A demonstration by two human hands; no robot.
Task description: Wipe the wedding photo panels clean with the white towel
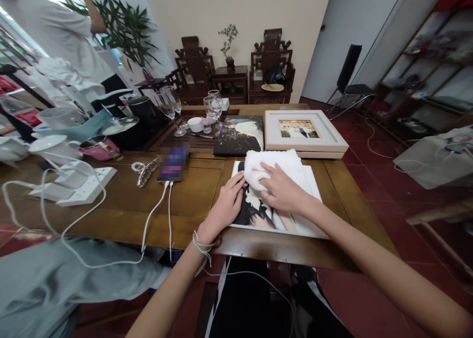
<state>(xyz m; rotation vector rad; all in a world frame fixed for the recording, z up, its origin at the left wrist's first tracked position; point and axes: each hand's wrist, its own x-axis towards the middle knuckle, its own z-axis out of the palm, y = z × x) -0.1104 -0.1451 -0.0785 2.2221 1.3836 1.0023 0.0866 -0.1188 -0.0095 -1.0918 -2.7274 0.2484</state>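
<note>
A large photo print (254,205) with a white border lies flat at the table's front edge, right before me. My left hand (229,197) rests along its left side, fingers stretched out, with the fingertips close to a folded white towel (271,163). That towel covers the upper part of the print. My right hand (279,185) presses onto the towel, and its bent fingers grip into the fabric. Parts of the picture are hidden under the towel and both hands.
Behind the print are a dark photo panel (240,136) and a framed photo (303,131). Wine glasses (214,104) and a white cup (195,124) stand farther back. A phone (173,163), hair clip (147,173) and power strip (86,185) with cables are leftward. A person (62,32) stands back left.
</note>
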